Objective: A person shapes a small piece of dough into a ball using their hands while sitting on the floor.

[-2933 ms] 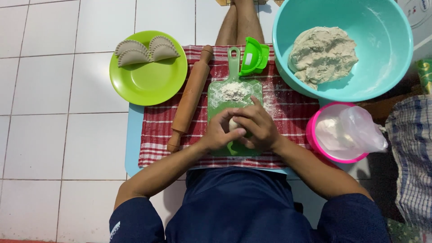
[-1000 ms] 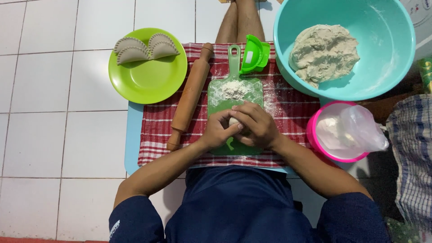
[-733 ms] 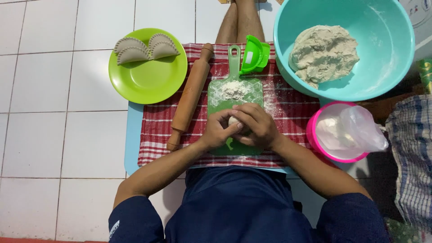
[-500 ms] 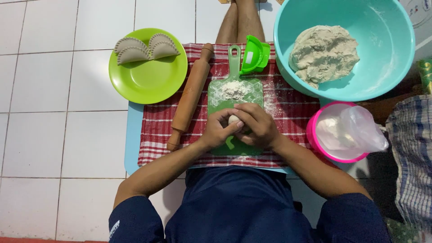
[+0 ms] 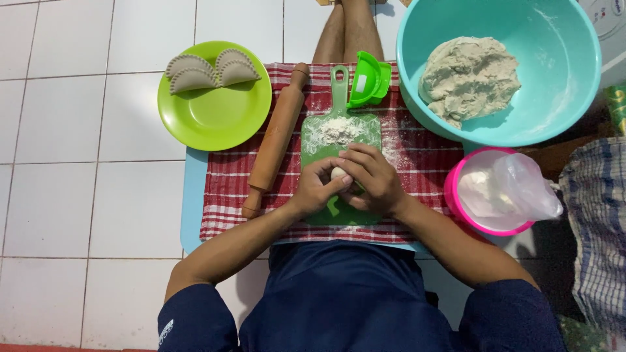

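Observation:
My left hand [image 5: 315, 189] and my right hand [image 5: 373, 178] are cupped together around a small ball of pale dough [image 5: 338, 173], just above a green cutting board [image 5: 339, 140]. A heap of flour [image 5: 338, 130] lies on the far part of the board. The board rests on a red checked cloth [image 5: 225, 186]. A wooden rolling pin [image 5: 274, 139] lies on the cloth to the left of my hands. A green folding dumpling press [image 5: 369, 79] sits beyond the board's handle.
A lime green plate [image 5: 218, 116] at the far left holds two shaped dumplings [image 5: 210, 70]. A large teal bowl [image 5: 554, 78] with a mass of dough [image 5: 468, 75] stands at the far right. A pink bowl [image 5: 456, 195] with a plastic bag [image 5: 525, 186] sits on the right.
My hands have stayed over the board with the dough ball between them; only the fingers have shifted slightly around it.

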